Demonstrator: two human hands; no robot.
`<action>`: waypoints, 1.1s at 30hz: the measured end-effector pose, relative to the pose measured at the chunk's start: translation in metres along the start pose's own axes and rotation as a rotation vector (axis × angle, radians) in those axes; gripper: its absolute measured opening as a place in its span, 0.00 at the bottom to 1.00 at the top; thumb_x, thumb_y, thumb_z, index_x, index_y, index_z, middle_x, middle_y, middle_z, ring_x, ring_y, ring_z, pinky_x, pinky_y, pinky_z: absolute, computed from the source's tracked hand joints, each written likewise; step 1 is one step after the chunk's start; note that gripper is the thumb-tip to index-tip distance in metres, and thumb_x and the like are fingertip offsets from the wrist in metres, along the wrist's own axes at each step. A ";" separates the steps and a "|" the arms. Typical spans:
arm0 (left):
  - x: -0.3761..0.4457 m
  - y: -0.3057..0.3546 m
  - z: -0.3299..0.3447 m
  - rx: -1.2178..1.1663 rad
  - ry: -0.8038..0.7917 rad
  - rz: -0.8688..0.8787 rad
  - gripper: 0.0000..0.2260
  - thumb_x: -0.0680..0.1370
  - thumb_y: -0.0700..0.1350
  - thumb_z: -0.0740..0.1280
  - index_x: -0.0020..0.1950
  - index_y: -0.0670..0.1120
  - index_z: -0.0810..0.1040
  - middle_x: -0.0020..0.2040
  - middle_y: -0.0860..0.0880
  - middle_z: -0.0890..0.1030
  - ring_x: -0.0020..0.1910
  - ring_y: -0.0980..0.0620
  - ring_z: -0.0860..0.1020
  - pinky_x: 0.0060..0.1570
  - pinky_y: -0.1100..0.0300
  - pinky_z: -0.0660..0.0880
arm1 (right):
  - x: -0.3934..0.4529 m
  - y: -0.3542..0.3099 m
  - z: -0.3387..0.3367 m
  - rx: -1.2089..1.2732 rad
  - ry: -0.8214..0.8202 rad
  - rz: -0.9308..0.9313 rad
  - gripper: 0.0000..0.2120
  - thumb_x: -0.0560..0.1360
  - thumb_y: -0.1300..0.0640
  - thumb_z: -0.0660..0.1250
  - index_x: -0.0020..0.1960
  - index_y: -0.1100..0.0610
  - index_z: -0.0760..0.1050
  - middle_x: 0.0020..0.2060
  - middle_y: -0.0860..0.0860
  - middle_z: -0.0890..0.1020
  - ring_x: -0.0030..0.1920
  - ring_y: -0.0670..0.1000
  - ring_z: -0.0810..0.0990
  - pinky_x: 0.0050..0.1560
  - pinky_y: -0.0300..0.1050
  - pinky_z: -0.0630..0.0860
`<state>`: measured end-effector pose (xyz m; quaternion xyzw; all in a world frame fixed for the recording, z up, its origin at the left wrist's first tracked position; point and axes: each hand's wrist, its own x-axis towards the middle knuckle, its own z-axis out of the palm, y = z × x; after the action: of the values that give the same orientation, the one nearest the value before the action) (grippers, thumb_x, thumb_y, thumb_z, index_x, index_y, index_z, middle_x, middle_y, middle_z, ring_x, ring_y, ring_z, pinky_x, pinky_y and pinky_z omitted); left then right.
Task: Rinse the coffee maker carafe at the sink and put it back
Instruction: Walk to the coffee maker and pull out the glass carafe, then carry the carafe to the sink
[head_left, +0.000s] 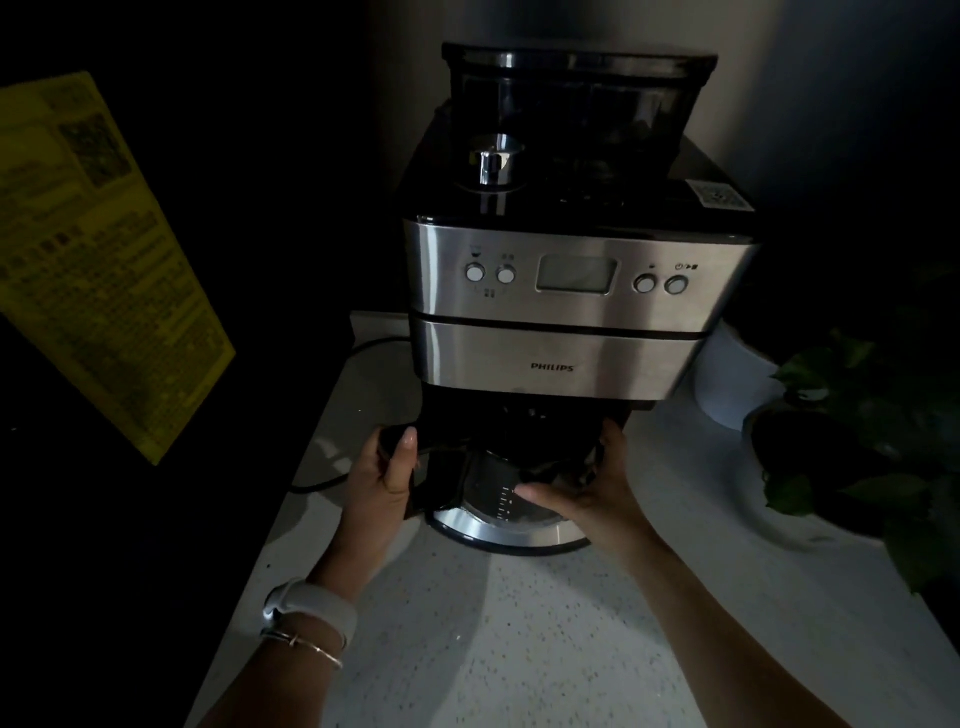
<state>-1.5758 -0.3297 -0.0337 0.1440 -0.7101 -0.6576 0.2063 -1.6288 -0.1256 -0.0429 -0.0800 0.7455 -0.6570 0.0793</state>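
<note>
A steel and black coffee maker (566, 306) stands on a pale speckled counter (509, 634). Its glass carafe (491, 486) sits on the round warming plate under the brew head, with the black handle pointing left. My left hand (382, 486) is wrapped around that handle, thumb on top. My right hand (587, 493) is pressed against the carafe's right side, thumb across the glass front. The top of the carafe is lost in shadow under the machine.
A leafy potted plant (862, 441) stands close on the right, with a white rounded object (727, 379) behind it. A black power cord (322, 483) runs along the counter's left edge. A yellow printed sheet (98, 260) hangs on the dark left wall.
</note>
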 end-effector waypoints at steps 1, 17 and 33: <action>-0.005 0.001 -0.003 0.015 0.008 -0.003 0.19 0.66 0.64 0.59 0.40 0.49 0.73 0.34 0.48 0.75 0.36 0.54 0.74 0.45 0.56 0.70 | -0.006 -0.002 0.001 0.001 -0.010 -0.006 0.51 0.48 0.53 0.82 0.64 0.35 0.58 0.64 0.41 0.69 0.67 0.44 0.69 0.66 0.45 0.70; -0.144 0.055 -0.063 -0.084 -0.019 0.042 0.31 0.60 0.72 0.64 0.46 0.47 0.77 0.43 0.50 0.83 0.43 0.55 0.82 0.41 0.70 0.76 | -0.167 -0.033 0.001 0.163 -0.146 -0.063 0.54 0.51 0.57 0.81 0.67 0.32 0.56 0.57 0.21 0.68 0.59 0.24 0.68 0.50 0.31 0.76; -0.380 0.098 -0.103 0.121 0.384 0.082 0.12 0.63 0.48 0.74 0.43 0.50 0.75 0.34 0.57 0.81 0.33 0.59 0.77 0.34 0.68 0.73 | -0.311 -0.066 -0.014 0.116 -0.479 -0.165 0.57 0.43 0.41 0.82 0.66 0.27 0.58 0.68 0.36 0.67 0.67 0.36 0.67 0.60 0.44 0.70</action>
<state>-1.1879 -0.2294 0.0298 0.2496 -0.7013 -0.5653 0.3555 -1.3278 -0.0507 0.0287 -0.2893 0.6574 -0.6651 0.2041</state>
